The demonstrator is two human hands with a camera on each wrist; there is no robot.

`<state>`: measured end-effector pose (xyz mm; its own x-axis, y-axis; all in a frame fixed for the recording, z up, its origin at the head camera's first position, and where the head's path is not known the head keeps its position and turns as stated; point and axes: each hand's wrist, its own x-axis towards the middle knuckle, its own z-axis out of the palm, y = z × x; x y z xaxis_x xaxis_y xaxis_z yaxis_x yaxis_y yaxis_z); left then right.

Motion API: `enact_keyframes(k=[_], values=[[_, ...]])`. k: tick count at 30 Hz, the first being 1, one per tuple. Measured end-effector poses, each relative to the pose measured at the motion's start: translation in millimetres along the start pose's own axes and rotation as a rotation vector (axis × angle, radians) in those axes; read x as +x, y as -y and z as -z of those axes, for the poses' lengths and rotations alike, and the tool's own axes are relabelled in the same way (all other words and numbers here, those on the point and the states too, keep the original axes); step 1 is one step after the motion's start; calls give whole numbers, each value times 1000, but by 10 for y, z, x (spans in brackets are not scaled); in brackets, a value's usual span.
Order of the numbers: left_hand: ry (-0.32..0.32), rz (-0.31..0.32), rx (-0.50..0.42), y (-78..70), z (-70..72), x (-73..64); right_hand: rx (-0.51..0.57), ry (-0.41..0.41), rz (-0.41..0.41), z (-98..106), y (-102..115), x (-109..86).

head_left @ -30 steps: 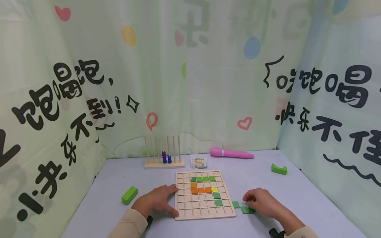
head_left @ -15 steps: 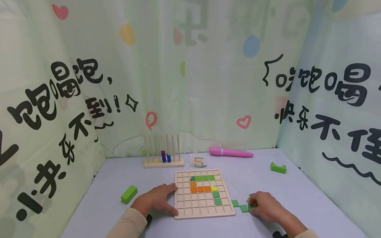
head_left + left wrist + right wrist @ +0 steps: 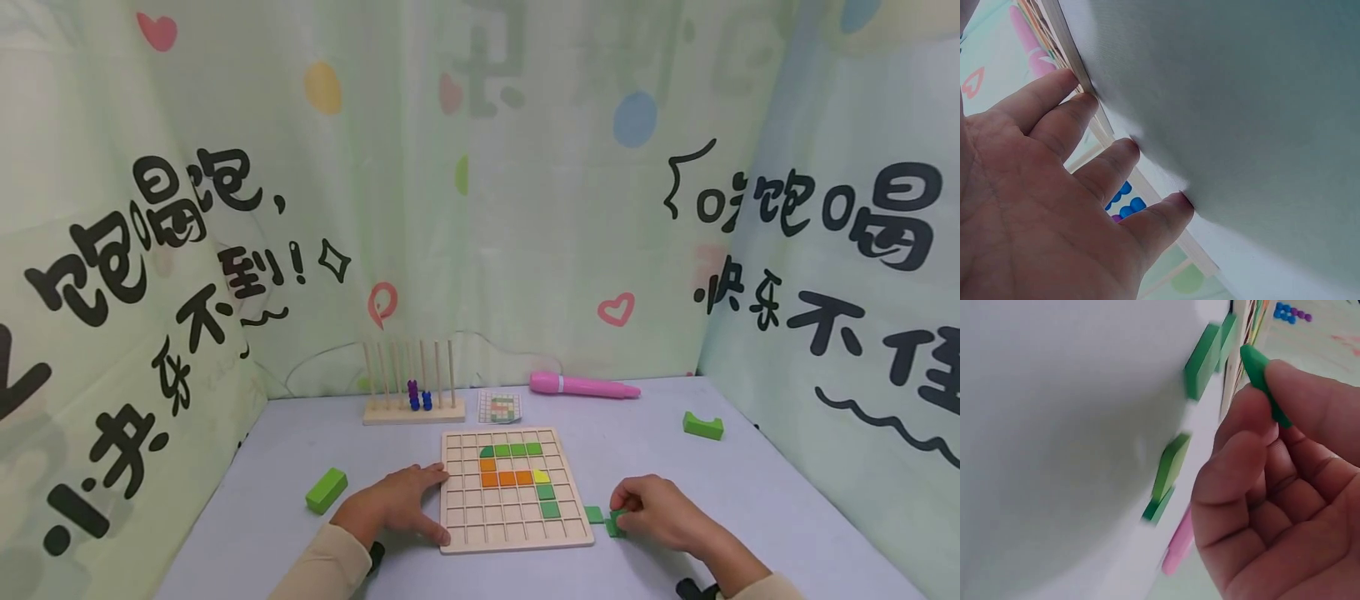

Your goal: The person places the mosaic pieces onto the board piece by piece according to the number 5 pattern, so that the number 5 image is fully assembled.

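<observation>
A wooden grid board (image 3: 502, 533) lies in the middle of the table, with green, orange and yellow tiles in some of its squares. My left hand (image 3: 397, 502) has its fingers spread and touches the board's left edge; in the left wrist view its fingertips (image 3: 1124, 147) meet the table and board edge. To the right of the board, my right hand (image 3: 663, 512) pinches a green tile (image 3: 1259, 370) between thumb and forefinger, raised off the table. Beneath and beside it lie two green tiles (image 3: 1202, 362). Farther out, a light green tile (image 3: 1172, 464) and a darker green one (image 3: 1158, 507) lie on the table.
Behind the board stand a wooden peg rack (image 3: 412, 414) with blue and purple beads and a small pattern card (image 3: 500, 407). A pink pen (image 3: 585, 387) lies at the back. Green blocks rest at left (image 3: 327, 491) and right (image 3: 703, 426). Printed curtains surround the table.
My right hand shifted right among the loose green tiles, then came back left towards the board with a green tile between its fingers. The left hand stays at the board's edge.
</observation>
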<state>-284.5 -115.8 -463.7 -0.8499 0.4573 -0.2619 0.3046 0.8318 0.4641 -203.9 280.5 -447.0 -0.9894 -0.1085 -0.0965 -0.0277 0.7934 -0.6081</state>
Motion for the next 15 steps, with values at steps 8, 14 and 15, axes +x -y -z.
enact_keyframes(k=[8, 14, 15], values=[[-3, -2, -5, -37, 25, -40, 117, 95, 87, -161, 195, 77], [-11, -23, 10, -40, 28, -67, 136, 132, 85, -310, 349, 149], [-12, -26, 12, -38, 27, -69, 141, 136, 85, -327, 377, 156]])
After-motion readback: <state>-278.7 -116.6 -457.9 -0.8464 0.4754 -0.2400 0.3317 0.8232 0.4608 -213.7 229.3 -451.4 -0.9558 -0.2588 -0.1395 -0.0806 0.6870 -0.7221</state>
